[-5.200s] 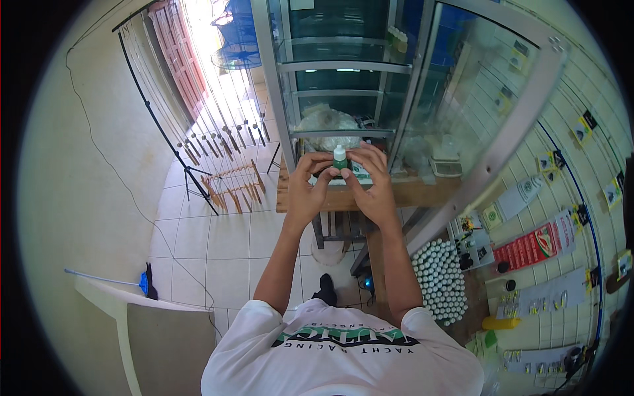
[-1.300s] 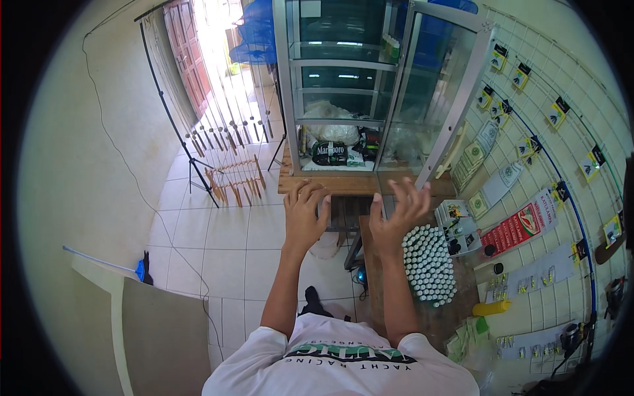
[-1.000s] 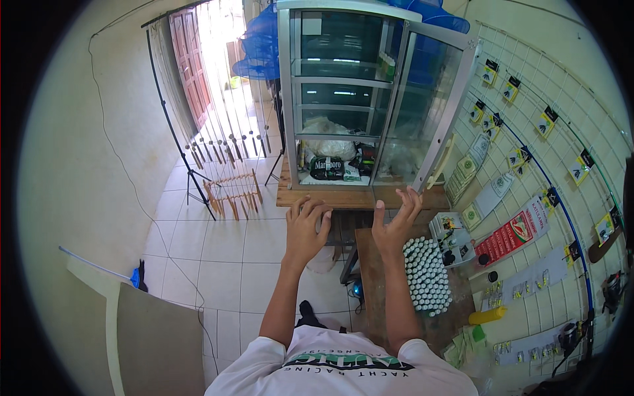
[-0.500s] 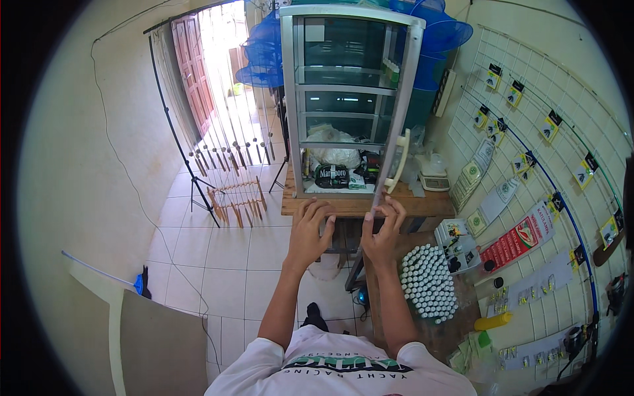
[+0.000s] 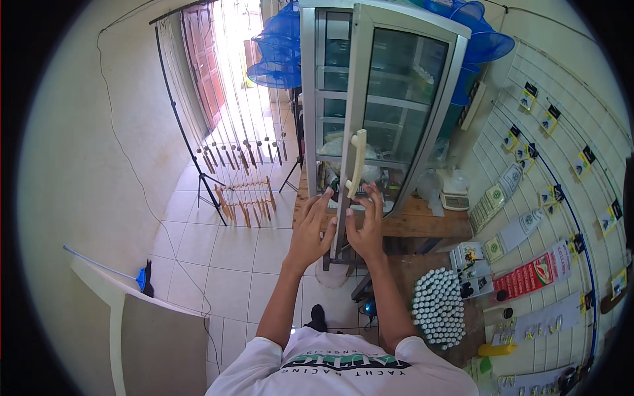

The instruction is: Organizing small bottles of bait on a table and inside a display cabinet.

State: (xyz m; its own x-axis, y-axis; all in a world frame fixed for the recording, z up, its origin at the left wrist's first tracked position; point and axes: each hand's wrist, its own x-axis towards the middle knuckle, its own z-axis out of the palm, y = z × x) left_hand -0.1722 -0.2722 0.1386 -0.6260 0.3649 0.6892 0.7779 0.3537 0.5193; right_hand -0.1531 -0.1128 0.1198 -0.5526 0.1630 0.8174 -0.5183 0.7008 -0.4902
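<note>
The glass door (image 5: 389, 125) of the cabinet (image 5: 317, 99) is tall, metal-framed and upright, nearly shut, its free edge just off the cabinet's front. A cream handle (image 5: 357, 162) runs vertically along that edge, above the wooden table (image 5: 422, 224).

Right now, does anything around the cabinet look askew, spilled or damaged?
Nothing stands out. The glass cabinet door looks whole, both open hands, left hand and right hand, are at its lower edge below the cream handle, and the wooden table shows no spill.

A single wide fisheye view looks steeply down from the person's head, facing a glass cabinet (image 5: 370, 132) straight ahead. The cabinet stands near; the tiled floor (image 5: 224, 264) stretches far left, edges bending toward the rim.
</note>
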